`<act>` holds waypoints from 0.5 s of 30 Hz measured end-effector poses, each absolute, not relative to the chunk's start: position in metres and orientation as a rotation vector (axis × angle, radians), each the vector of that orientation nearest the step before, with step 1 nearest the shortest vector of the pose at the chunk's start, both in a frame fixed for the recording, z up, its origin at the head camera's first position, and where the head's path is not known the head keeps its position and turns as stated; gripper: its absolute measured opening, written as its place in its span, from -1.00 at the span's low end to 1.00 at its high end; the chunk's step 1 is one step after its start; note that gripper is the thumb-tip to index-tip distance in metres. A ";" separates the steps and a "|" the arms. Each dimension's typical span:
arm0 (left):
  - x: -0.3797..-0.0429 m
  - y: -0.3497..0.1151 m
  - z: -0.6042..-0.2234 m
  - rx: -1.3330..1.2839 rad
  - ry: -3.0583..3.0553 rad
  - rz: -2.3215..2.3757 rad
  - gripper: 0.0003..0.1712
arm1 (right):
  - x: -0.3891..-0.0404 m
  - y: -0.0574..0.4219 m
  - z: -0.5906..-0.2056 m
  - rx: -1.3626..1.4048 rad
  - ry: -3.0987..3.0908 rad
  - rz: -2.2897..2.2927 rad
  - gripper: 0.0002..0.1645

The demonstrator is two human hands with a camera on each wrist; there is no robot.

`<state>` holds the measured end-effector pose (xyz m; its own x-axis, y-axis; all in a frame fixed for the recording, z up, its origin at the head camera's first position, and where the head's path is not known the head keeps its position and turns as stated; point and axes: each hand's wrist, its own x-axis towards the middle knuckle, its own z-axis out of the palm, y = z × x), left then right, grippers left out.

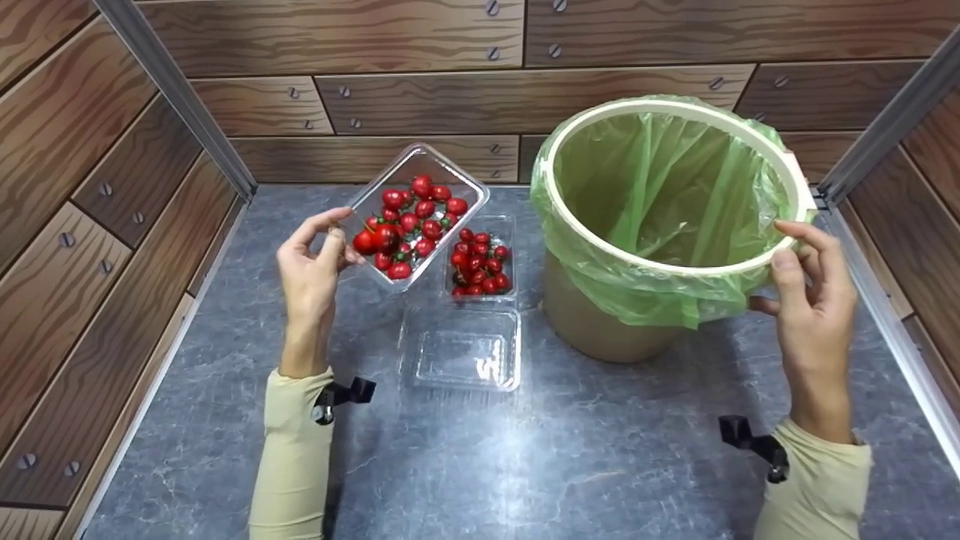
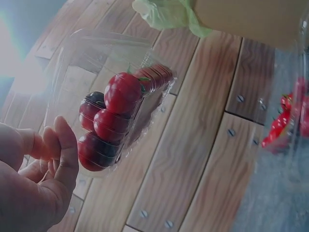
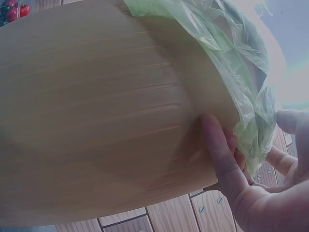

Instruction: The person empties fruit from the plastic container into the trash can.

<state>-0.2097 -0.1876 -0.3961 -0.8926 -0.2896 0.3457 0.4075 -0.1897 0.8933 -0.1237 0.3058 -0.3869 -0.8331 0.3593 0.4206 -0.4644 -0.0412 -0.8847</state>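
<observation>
My left hand [image 1: 309, 262] pinches the near-left edge of a clear plastic container [image 1: 457, 174], raised and tilted above the table. Cherry tomatoes [image 1: 409, 222] lie in it, two larger ones close to my thumb; the left wrist view shows them through the clear wall [image 2: 113, 118]. At the right, my right hand [image 1: 817, 292] grips the rim of a tan trash bin [image 1: 592, 315]. A green bag [image 1: 675, 180] lines the bin and folds over its outside under a cream rim ring [image 1: 675, 266]. In the right wrist view, fingers [image 3: 219, 150] press against the bin's side below the bag.
Between hand and bin stands a second clear container of cherry tomatoes [image 1: 480, 262] on the grey table [image 1: 450, 457]. Just in front of it lies a clear container without tomatoes [image 1: 459, 349]. Wood-patterned walls [image 1: 420, 97] enclose the back and sides.
</observation>
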 end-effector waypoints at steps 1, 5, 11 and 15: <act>-0.210 -0.187 -0.394 -0.147 -1.642 -2.118 -0.67 | -0.124 0.305 -0.387 0.108 -1.682 1.925 -0.58; -0.208 -0.184 -0.383 -0.175 -1.627 -2.105 -0.67 | -0.124 0.304 -0.387 0.105 -1.678 1.912 -0.58; -0.206 -0.180 -0.365 -0.222 -1.598 -2.086 -0.65 | -0.124 0.304 -0.387 0.139 -1.680 1.928 -0.59; -0.207 -0.173 -0.357 -0.249 -1.588 -2.081 -0.66 | -0.124 0.305 -0.388 0.135 -1.676 1.945 -0.59</act>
